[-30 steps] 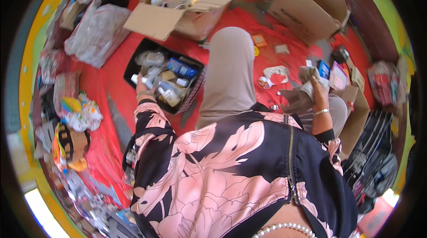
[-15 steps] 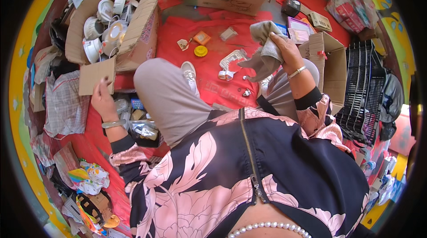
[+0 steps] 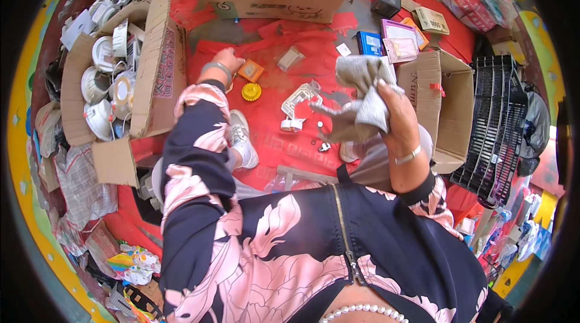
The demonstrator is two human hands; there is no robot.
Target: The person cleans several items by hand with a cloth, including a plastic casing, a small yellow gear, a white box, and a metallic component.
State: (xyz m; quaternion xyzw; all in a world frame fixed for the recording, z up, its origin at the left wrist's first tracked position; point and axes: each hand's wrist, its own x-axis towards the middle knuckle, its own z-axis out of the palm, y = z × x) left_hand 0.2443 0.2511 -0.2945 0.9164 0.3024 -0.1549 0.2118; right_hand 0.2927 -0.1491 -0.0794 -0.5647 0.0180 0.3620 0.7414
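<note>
My right hand (image 3: 396, 119) bunches the grey cloth (image 3: 362, 90), soft and light; any fistful grips. My left hand (image 3: 226, 60) reaches the small orange box (image 3: 250, 70) on the red mat (image 3: 272, 135), fingers hidden, so I cannot tell its grip.

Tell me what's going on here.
A person sits on a red mat among cardboard boxes and clutter. The right hand holds up a grey cloth. The left hand reaches down to the mat beside an orange square piece and a yellow gear. A white bracket lies between the hands.
</note>
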